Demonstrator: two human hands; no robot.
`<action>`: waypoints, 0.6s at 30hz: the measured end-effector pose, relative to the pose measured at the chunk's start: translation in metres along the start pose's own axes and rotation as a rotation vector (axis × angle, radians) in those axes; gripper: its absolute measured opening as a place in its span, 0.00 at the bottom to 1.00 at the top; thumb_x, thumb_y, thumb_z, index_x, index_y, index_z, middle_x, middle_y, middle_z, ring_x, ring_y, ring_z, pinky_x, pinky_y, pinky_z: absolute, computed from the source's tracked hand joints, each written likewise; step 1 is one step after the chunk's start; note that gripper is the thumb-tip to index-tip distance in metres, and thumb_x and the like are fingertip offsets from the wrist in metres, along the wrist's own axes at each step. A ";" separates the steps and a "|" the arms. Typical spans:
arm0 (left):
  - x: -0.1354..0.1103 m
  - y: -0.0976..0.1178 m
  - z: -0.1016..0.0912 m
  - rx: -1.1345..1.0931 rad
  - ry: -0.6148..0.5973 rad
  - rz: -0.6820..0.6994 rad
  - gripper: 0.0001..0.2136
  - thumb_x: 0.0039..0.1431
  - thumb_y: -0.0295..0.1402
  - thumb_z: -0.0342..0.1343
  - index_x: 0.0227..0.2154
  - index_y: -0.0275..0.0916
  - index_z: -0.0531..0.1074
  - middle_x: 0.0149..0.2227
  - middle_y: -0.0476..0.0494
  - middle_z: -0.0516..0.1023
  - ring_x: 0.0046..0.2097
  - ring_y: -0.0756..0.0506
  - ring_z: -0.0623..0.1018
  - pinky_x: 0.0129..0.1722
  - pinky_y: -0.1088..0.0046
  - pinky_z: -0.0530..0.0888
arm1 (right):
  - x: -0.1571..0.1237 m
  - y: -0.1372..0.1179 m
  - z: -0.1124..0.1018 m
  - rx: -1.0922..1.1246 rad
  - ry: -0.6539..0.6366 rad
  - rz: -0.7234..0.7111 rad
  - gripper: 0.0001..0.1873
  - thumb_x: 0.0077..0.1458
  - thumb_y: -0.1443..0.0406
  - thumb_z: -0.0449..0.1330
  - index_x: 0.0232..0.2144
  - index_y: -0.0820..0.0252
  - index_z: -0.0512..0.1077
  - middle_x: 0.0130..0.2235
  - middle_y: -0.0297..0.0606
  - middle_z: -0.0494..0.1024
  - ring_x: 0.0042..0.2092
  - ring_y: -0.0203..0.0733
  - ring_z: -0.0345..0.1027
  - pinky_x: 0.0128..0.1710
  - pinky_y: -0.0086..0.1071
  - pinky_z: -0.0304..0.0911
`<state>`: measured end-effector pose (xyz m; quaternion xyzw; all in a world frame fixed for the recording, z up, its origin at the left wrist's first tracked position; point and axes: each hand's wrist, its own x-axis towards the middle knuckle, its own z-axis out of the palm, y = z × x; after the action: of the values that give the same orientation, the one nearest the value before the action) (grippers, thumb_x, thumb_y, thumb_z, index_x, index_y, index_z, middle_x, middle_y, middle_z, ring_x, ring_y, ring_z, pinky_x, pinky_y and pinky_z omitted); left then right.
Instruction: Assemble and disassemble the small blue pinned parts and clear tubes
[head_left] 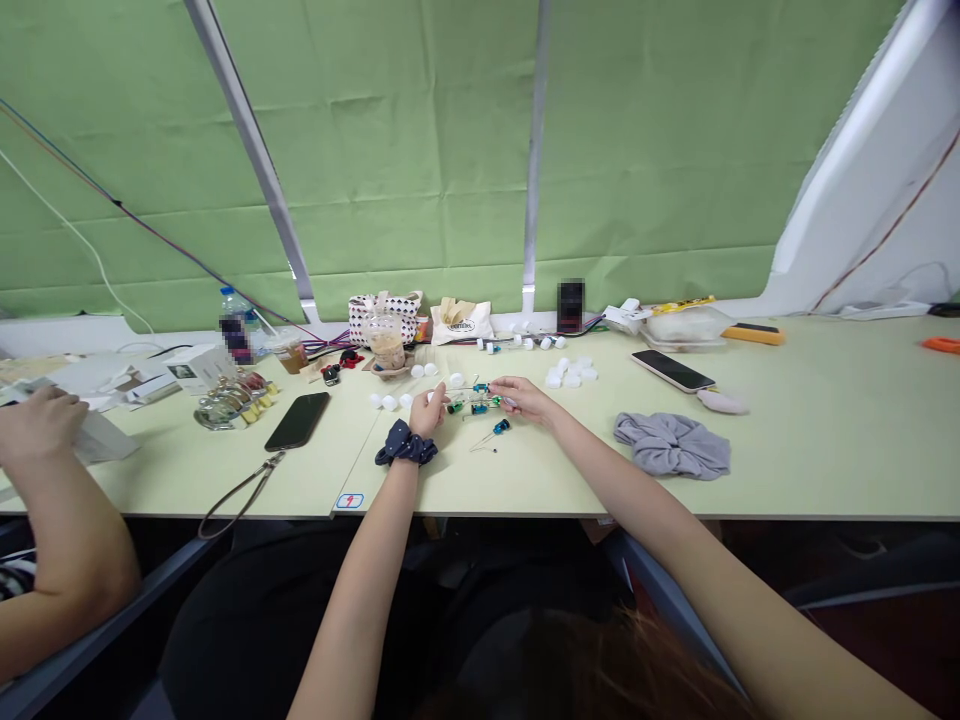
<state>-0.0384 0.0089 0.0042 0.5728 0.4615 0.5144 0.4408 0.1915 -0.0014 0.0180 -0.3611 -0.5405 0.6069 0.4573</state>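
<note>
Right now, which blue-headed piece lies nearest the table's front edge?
The blue-headed piece lying apart, on the near side of the right hand; the other blue-headed ones are all farther back.

Gathered navy wrist scrunchie (406,444) with small pale dots, bare forearms (375,590), black clothing (225,620)

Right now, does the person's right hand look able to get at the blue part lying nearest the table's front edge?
Probably yes: the blue part lies close to the right hand, with nothing visible standing between them.
</note>
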 end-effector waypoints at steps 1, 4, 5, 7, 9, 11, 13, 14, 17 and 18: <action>0.000 0.000 0.000 0.016 0.003 0.007 0.23 0.53 0.54 0.51 0.25 0.35 0.68 0.12 0.56 0.58 0.14 0.56 0.55 0.15 0.78 0.52 | 0.000 0.000 0.000 0.003 0.017 0.013 0.21 0.41 0.56 0.70 0.33 0.63 0.70 0.25 0.30 0.71 0.17 0.24 0.52 0.15 0.21 0.43; 0.000 -0.001 0.001 0.067 0.011 0.033 0.23 0.53 0.55 0.51 0.25 0.35 0.68 0.13 0.55 0.59 0.14 0.55 0.57 0.16 0.77 0.52 | 0.000 -0.001 0.002 0.036 0.050 0.041 0.19 0.37 0.59 0.71 0.29 0.65 0.71 0.19 0.26 0.65 0.17 0.25 0.51 0.15 0.21 0.40; 0.000 -0.001 0.002 0.080 0.013 0.042 0.24 0.53 0.55 0.51 0.25 0.35 0.69 0.13 0.54 0.59 0.15 0.55 0.58 0.16 0.77 0.53 | 0.000 -0.002 0.003 0.048 0.061 0.048 0.18 0.37 0.60 0.71 0.27 0.65 0.70 0.17 0.26 0.63 0.17 0.25 0.51 0.14 0.22 0.39; -0.001 -0.001 0.002 0.098 0.015 0.056 0.23 0.53 0.55 0.52 0.24 0.35 0.69 0.13 0.53 0.60 0.15 0.54 0.58 0.16 0.77 0.53 | 0.000 -0.004 0.005 0.067 0.104 0.060 0.16 0.37 0.63 0.71 0.24 0.65 0.70 0.16 0.26 0.62 0.17 0.25 0.50 0.14 0.22 0.39; -0.002 0.000 0.003 0.107 0.017 0.062 0.23 0.53 0.55 0.52 0.24 0.35 0.69 0.13 0.53 0.60 0.15 0.54 0.59 0.16 0.77 0.53 | 0.000 -0.006 0.008 0.077 0.168 0.068 0.13 0.38 0.65 0.70 0.23 0.66 0.70 0.16 0.27 0.63 0.17 0.25 0.50 0.14 0.22 0.39; -0.002 0.001 0.003 0.106 0.014 0.063 0.23 0.53 0.55 0.52 0.24 0.35 0.69 0.13 0.53 0.60 0.15 0.54 0.58 0.16 0.77 0.53 | -0.001 -0.007 0.010 0.079 0.211 0.068 0.12 0.39 0.66 0.70 0.24 0.66 0.71 0.17 0.28 0.64 0.17 0.25 0.50 0.13 0.21 0.39; -0.003 0.002 0.003 0.098 0.008 0.066 0.23 0.53 0.55 0.52 0.25 0.35 0.69 0.13 0.53 0.60 0.15 0.54 0.58 0.16 0.77 0.53 | -0.002 -0.007 0.010 0.072 0.216 0.072 0.11 0.41 0.66 0.70 0.25 0.67 0.72 0.17 0.29 0.65 0.17 0.25 0.49 0.12 0.21 0.38; -0.004 0.003 0.003 0.096 0.004 0.069 0.23 0.53 0.55 0.52 0.25 0.35 0.68 0.13 0.54 0.60 0.15 0.54 0.58 0.16 0.77 0.53 | -0.002 -0.007 0.010 0.071 0.212 0.079 0.11 0.42 0.66 0.69 0.26 0.68 0.73 0.17 0.30 0.65 0.16 0.25 0.49 0.12 0.22 0.38; -0.005 0.005 0.004 0.113 -0.001 0.088 0.22 0.53 0.54 0.53 0.25 0.36 0.68 0.13 0.54 0.61 0.16 0.54 0.58 0.16 0.76 0.54 | -0.001 -0.008 0.009 0.088 0.208 0.139 0.10 0.44 0.66 0.68 0.27 0.68 0.72 0.19 0.33 0.68 0.16 0.25 0.49 0.11 0.22 0.38; -0.006 0.005 0.005 0.123 -0.005 0.101 0.22 0.53 0.54 0.53 0.25 0.36 0.68 0.13 0.54 0.61 0.16 0.54 0.59 0.17 0.76 0.54 | -0.001 -0.008 0.009 0.110 0.201 0.164 0.10 0.45 0.67 0.68 0.27 0.68 0.72 0.20 0.34 0.70 0.16 0.25 0.50 0.11 0.22 0.38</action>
<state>-0.0338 0.0024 0.0078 0.6224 0.4617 0.5055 0.3795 0.1851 -0.0051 0.0267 -0.4371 -0.4266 0.6319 0.4772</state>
